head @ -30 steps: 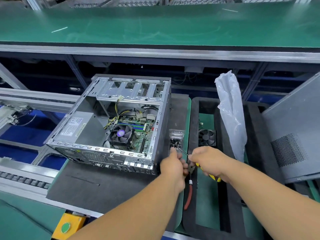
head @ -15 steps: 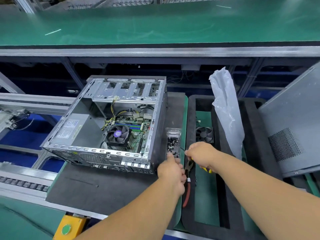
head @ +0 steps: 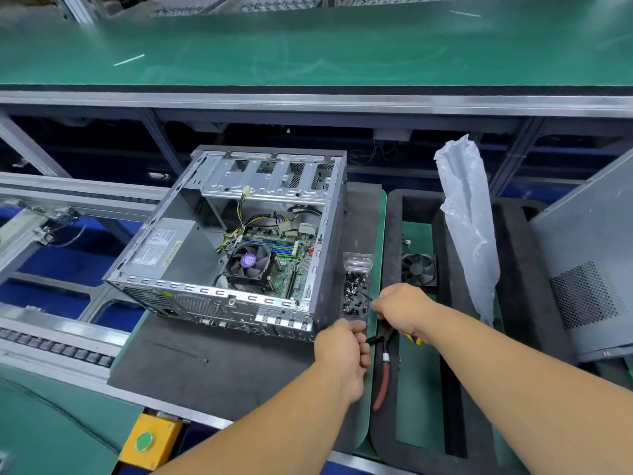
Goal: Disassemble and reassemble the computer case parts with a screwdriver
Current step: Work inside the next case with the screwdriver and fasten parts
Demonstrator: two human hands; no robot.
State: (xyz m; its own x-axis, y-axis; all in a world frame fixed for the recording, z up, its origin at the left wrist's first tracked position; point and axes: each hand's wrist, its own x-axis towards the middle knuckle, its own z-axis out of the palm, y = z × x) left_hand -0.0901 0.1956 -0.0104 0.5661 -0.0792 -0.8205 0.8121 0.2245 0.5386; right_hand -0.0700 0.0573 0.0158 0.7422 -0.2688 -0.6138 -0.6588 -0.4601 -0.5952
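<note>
An open computer case (head: 191, 279) lies on a dark foam mat, its motherboard and CPU fan (head: 249, 262) showing. Just right of it lies a clear plastic bag of black screws (head: 356, 289). My left hand (head: 342, 347) pinches the near edge of that bag. My right hand (head: 404, 308) grips a screwdriver with a yellow and black handle (head: 413, 338); its thin shaft (head: 368, 297) points left into the screws.
Red-handled pliers (head: 383, 378) lie on the mat under my hands. A loose case fan (head: 418, 269) and a crumpled white plastic bag (head: 469, 228) sit in the black foam tray (head: 390, 241). A grey side panel (head: 589, 269) leans at right. A yellow button box (head: 150, 440) is at the front edge.
Both hands have stayed at the screw bag. The screwdriver tip has shifted slightly among the screws, and my head has moved a little.
</note>
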